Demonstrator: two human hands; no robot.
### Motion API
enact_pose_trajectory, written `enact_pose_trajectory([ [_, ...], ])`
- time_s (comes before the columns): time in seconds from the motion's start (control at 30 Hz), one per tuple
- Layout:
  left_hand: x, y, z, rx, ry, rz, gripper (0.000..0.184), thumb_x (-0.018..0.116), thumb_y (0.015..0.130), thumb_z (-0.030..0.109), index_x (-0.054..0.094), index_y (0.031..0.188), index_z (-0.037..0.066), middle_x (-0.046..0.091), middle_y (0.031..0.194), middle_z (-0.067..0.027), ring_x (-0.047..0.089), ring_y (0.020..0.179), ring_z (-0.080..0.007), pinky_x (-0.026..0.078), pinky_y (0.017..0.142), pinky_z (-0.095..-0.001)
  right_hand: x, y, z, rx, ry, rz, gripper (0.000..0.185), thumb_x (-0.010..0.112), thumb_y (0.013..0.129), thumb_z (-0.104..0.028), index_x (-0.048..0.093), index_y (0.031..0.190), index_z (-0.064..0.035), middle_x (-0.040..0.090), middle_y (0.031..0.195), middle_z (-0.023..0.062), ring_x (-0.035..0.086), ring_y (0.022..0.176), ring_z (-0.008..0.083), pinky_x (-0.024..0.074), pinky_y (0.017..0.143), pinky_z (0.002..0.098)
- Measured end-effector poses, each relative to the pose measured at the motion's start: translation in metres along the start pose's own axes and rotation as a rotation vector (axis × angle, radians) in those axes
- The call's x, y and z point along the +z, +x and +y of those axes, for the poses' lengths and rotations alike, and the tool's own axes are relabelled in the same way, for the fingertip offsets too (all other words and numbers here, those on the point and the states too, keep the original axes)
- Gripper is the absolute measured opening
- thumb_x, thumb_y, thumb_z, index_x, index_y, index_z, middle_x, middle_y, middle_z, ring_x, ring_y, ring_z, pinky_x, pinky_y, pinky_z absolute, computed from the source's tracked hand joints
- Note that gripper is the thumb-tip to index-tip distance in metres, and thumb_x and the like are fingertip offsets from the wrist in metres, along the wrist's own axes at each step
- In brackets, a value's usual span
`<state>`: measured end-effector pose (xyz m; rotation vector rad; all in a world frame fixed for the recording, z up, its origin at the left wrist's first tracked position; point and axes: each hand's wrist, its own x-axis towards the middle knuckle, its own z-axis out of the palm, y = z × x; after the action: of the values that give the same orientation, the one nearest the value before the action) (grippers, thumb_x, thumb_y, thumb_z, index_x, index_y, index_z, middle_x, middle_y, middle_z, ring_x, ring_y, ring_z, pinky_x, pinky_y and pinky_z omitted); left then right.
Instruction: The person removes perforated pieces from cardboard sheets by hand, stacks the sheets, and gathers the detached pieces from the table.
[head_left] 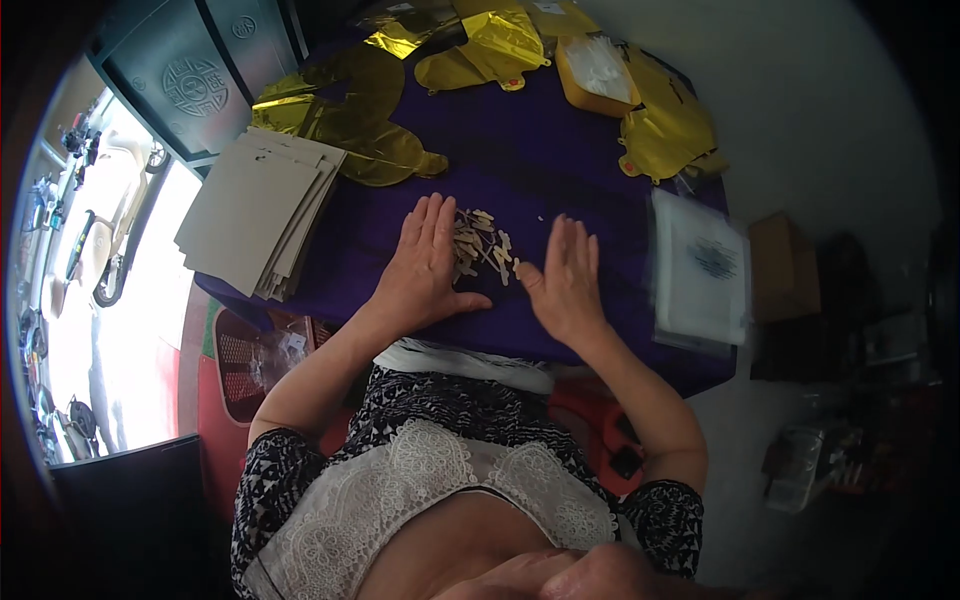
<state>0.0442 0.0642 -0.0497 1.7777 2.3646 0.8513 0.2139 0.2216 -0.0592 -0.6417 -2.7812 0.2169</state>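
A loose pile of small, flat tan pieces (480,244) lies on the purple tablecloth (500,140). My left hand (426,262) rests at the left side of the pile, fingers stretched out and pointing away from me, with the thumb spread below the pieces. On the pile's right, my right hand (566,280) is also spread, its thumb tip close to the rightmost pieces. Neither hand holds anything that I can see.
Grey-beige boards (255,205) are stacked at the table's left. Gold foil shapes (480,60) lie along the far side, beside a yellow box (595,75) with white contents. Clear plastic sleeves (703,270) and a brown box (783,268) are on the right; a pink basket (238,365) stands below left.
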Motion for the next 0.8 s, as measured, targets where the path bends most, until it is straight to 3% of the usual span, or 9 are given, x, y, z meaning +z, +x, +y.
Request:
enact_pose_trajectory([
  [0.17,-0.001,0.000,-0.001,0.017,-0.012,0.003,0.124,0.087,0.060,0.047,0.018,0.144,-0.012,0.028,0.145,-0.0360,0.024,0.139,-0.0498,0.023,0.116,-0.0520,-0.003,-0.002,-0.027,-0.275,0.361,-0.051,0.083,0.042,0.098,-0.052,0.020,0.146,0.0116,0.034,0.143,0.0371,0.026,0.139,0.0505,0.0165,0.116,0.0565],
  [0.3,-0.004,0.000,0.001,0.003,-0.036,0.002,0.124,0.087,0.060,0.046,0.018,0.144,-0.012,0.029,0.145,-0.0358,0.024,0.139,-0.0501,0.023,0.116,-0.0520,-0.005,0.008,-0.008,-0.135,0.173,0.057,0.083,0.038,0.098,-0.054,0.019,0.145,0.0120,0.032,0.144,0.0376,0.027,0.138,0.0516,0.0190,0.115,0.0568],
  [0.43,-0.004,0.003,0.003,-0.003,-0.028,-0.008,0.123,0.088,0.060,0.044,0.018,0.145,-0.011,0.028,0.145,-0.0355,0.024,0.139,-0.0500,0.024,0.116,-0.0516,0.006,0.016,-0.002,-0.041,0.038,-0.001,0.084,0.040,0.098,-0.053,0.018,0.145,0.0135,0.032,0.142,0.0402,0.027,0.137,0.0529,0.0197,0.114,0.0572],
  [0.5,-0.001,0.001,0.002,-0.006,-0.038,-0.007,0.123,0.089,0.060,0.040,0.016,0.146,-0.009,0.026,0.147,-0.0345,0.022,0.140,-0.0493,0.023,0.117,-0.0511,0.008,0.019,-0.017,-0.121,0.142,-0.024,0.085,0.040,0.098,-0.054,0.018,0.144,0.0138,0.031,0.142,0.0401,0.027,0.137,0.0530,0.0196,0.115,0.0571],
  [0.67,0.001,0.001,-0.004,0.016,-0.006,-0.012,0.123,0.087,0.061,0.045,0.018,0.145,-0.012,0.027,0.145,-0.0373,0.023,0.139,-0.0509,0.024,0.115,-0.0533,0.003,0.018,-0.046,-0.271,0.534,-0.067,0.085,0.041,0.098,-0.052,0.015,0.145,0.0142,0.030,0.143,0.0395,0.029,0.135,0.0541,0.0211,0.115,0.0559],
  [0.8,-0.005,0.003,0.002,-0.016,-0.080,-0.016,0.118,0.085,0.064,0.041,0.017,0.145,-0.012,0.026,0.146,-0.0373,0.023,0.139,-0.0517,0.024,0.115,-0.0539,0.011,0.029,-0.028,-0.159,0.529,0.088,0.083,0.035,0.101,-0.052,0.013,0.146,0.0142,0.028,0.144,0.0398,0.026,0.137,0.0537,0.0218,0.115,0.0537],
])
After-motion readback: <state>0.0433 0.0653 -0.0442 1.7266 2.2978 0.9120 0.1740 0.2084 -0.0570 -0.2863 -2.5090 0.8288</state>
